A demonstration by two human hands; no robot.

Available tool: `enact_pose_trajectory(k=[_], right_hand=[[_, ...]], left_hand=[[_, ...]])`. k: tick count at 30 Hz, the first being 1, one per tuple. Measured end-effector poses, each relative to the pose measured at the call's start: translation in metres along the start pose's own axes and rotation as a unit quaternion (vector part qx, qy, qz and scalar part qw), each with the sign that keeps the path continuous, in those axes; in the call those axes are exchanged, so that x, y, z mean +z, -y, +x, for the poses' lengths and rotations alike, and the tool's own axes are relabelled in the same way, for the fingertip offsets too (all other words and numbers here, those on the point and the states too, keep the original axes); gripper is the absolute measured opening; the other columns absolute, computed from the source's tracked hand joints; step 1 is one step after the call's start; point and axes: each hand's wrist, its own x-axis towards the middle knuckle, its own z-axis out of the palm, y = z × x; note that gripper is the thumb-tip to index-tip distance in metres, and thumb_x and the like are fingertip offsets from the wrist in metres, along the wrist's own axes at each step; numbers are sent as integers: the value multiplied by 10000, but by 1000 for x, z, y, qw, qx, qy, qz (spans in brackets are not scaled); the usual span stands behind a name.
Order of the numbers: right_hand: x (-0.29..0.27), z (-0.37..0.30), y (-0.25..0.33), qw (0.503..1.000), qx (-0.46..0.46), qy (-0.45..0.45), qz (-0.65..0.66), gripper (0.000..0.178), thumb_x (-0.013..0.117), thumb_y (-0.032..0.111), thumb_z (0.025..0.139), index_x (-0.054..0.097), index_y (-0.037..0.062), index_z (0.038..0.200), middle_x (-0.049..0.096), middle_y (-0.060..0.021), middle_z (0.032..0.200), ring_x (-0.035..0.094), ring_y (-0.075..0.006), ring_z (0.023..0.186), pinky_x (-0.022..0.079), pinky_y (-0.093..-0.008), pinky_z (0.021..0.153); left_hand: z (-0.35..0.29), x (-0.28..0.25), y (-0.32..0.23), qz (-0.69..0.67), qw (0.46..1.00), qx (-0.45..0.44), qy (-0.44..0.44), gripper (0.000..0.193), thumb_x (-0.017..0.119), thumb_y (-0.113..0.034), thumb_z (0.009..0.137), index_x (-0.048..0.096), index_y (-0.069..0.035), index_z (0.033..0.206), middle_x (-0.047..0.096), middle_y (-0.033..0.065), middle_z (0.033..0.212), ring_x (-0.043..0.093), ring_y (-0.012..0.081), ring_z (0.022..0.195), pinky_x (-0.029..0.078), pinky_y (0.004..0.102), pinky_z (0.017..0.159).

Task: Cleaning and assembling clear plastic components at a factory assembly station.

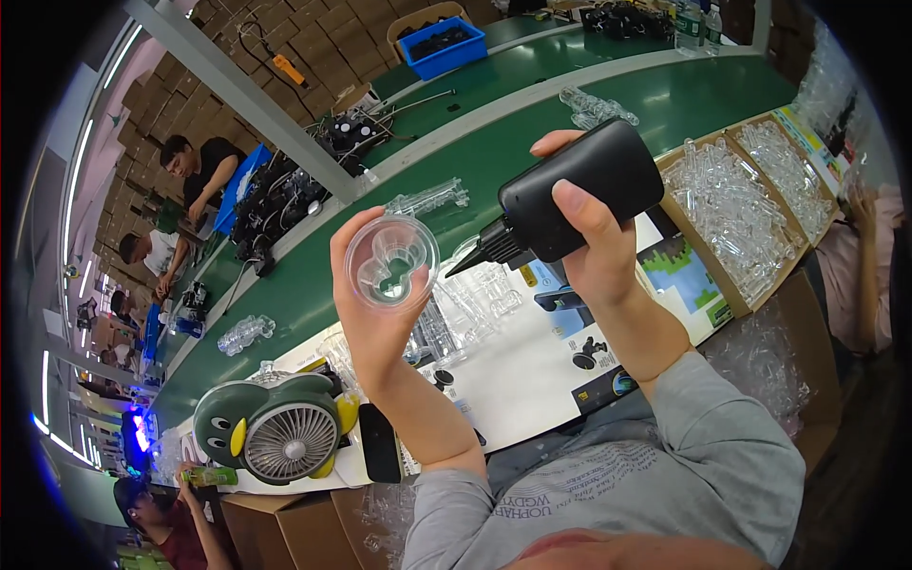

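My left hand (369, 332) is closed around a clear plastic part (424, 249) with a round, wide rim. The part is tilted so that its rounded inner hollows face me. In my right hand (608, 252), a black squeeze bottle (617, 161) lies nearly sideways, its fingers and thumb wrapped about the body. The bottle's pointed black nozzle (484, 249) slopes down to the left, with the tip beside the part's rim. Whether the tip touches the rim, I cannot tell. Several clear plastic pieces (480, 294) lie on the printed white sheet (522, 394) beneath my hands.
At left stands a green penguin-shaped fan (294, 442) beside a black phone (381, 445). An open carton (686, 228) of clear parts is at right. More clear pieces (245, 334) lie on the green table (380, 180). A blue bin (443, 49) stands farther back. Several people work at left.
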Motion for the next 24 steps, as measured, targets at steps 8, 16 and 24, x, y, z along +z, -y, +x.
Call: enact_pose_trajectory(k=[8, 16, 24], right_hand=[[3, -4, -2, 997, 16, -11, 69, 378, 575, 161, 770, 468, -7, 1090, 519, -90, 962, 588, -144, 790, 524, -264, 686], [6, -6, -1, 997, 18, -11, 78, 375, 565, 169, 779, 467, -8, 1095, 519, -87, 954, 591, -140, 794, 527, -266, 689], [7, -6, 1, 996, 29, -14, 82, 376, 565, 171, 780, 465, -10, 1094, 519, -92, 949, 595, -142, 791, 527, -266, 698]], left_hand=[[-4, -1, -4, 37, 999, 31, -23, 577, 691, 4, 627, 468, -29, 1158, 532, 66, 1050, 546, 156, 952, 413, 273, 865], [-7, 3, -7, 45, 998, 39, -22, 582, 698, -14, 619, 476, -25, 1156, 522, 61, 1067, 547, 155, 960, 415, 270, 864], [-8, 2, -9, 50, 997, 50, -27, 573, 708, -27, 609, 495, -23, 1140, 512, 54, 1089, 542, 151, 961, 408, 267, 866]])
